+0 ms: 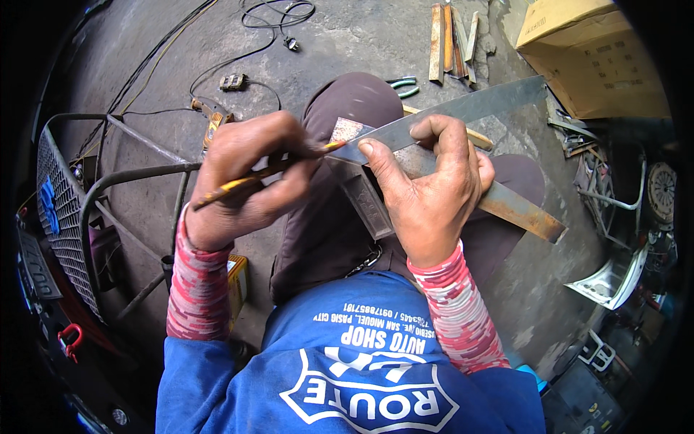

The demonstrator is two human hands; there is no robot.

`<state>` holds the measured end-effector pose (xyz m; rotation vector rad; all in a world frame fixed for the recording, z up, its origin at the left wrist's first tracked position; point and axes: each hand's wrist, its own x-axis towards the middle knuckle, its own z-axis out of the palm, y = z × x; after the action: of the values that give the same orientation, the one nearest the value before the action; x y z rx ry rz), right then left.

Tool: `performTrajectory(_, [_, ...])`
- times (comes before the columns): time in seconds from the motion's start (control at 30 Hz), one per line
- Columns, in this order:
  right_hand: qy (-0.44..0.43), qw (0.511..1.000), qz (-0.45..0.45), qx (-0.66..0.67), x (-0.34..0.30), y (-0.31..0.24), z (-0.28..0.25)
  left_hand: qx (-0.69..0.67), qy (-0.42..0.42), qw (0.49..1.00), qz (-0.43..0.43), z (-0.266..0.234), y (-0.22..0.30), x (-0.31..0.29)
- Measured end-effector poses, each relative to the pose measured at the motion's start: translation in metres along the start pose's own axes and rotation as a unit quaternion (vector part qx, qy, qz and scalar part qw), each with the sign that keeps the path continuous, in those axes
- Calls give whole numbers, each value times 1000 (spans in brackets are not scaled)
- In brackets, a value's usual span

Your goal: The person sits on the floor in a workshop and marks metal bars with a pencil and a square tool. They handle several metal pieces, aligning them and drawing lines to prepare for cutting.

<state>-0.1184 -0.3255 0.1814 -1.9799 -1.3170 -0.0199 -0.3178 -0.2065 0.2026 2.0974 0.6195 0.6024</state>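
My left hand grips a yellow pencil, its tip down at the edge of a flat metal bar by my knees. The bar lies slanted across my lap, rusty toward its right end. My right hand presses a try square onto the bar, thumb and fingers closed on its steel blade. The blade points up to the right, while the dark stock hangs toward my belly. Part of the bar is hidden under the blade and my right hand.
Pliers lie beyond my knees, near several rusty metal strips. A cardboard box stands far right. To the left are a metal frame with mesh, a power tool, a socket outlet and black cables.
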Motion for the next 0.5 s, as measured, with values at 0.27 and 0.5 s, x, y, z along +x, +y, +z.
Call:
performTrajectory(0.27, [1,1000,2,3,-1,0,0,-111,51,991,-44,3,8,-9])
performTrajectory(0.5, [12,1000,-10,-1,-1,0,0,-100,37,994,-19,18,4,11])
